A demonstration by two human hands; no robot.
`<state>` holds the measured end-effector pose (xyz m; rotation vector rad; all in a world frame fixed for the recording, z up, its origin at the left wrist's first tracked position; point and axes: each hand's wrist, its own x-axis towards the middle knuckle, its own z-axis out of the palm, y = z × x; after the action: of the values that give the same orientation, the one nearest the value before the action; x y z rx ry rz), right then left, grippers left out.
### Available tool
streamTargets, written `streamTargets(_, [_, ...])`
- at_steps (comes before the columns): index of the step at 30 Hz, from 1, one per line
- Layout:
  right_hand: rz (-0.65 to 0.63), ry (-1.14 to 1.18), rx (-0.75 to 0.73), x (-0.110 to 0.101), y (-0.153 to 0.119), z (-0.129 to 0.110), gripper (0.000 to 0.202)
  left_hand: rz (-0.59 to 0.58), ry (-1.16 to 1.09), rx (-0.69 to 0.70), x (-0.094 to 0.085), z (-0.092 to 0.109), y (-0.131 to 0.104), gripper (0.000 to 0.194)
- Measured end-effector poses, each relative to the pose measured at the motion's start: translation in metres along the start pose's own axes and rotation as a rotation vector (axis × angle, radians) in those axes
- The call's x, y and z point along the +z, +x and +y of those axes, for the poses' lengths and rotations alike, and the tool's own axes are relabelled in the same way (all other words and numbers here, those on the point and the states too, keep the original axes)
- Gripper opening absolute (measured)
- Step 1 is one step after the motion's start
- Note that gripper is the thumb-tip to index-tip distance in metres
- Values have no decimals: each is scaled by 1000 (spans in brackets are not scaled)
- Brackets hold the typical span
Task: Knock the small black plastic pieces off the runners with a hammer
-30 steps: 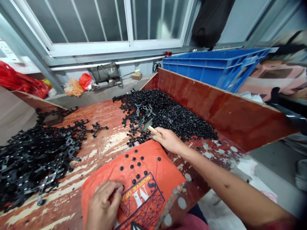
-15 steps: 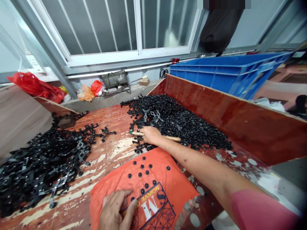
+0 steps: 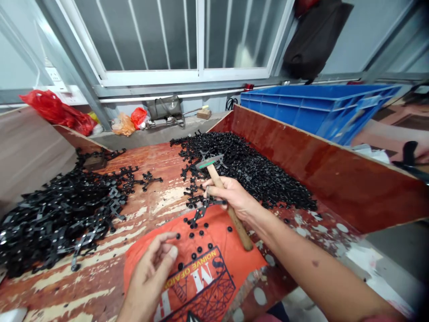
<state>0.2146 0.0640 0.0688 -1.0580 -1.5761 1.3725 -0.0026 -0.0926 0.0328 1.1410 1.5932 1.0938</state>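
Come into view since earlier frame: black linkage [image 3: 201,211], at 12 o'clock edge of orange bag [image 3: 219,228], pinched in right hand [image 3: 236,197], drawn back from dark pile [image 3: 264,176] at 1 o'clock; same hand grips hammer [image 3: 214,175], head to 11. Left hand [image 3: 149,270] at 8, thumb and forefinger parted beside black button [image 3: 178,235].

Hammer [image 3: 237,222]: mid-handle hidden by right hand [image 3: 235,195]. Orange bag [image 3: 219,237]: lower end cut by bottom edge. Black pile [image 3: 63,205], left: cut by left edge. Blue crate [image 3: 298,109]: floor hidden. Pink objects [image 3: 385,132], far right: blurred, unidentifiable.
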Motion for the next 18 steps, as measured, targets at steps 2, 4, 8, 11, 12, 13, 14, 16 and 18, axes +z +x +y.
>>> streamTargets(2, [-39, 79, 24, 8, -19, 1, 36, -47, -3, -17, 3, 12, 3, 49])
streamTargets(4, [-104, 169, 82, 14, -33, -1, 34, -21, 70, 27, 4, 19, 3, 46])
streamTargets(8, [-302, 241, 201, 23, -48, -8, 28, 34, 324, 234, 2, 31, -6, 38])
streamTargets(11, [-376, 262, 225, 31, -48, -9, 25, -62, 386, 372, 5, 43, -18, 42])
streamTargets(12, [-390, 281, 245, 34, -47, -7, 24, -118, 386, 395, 8, 46, -21, 43])
streamTargets(13, [-404, 304, 271, 37, -46, -5, 24, -171, 384, 401, 11, 48, -23, 44])
streamTargets(14, [-418, 327, 299, 40, -44, -2, 24, -211, 375, 386, 14, 48, -24, 43])
streamTargets(16, [-436, 365, 345, 48, -41, 4, 25, -236, 319, 318, 21, 45, -24, 41])
streamTargets(18, [-440, 388, 363, 54, -39, 7, 26, -187, 208, 223, 26, 38, -23, 40])
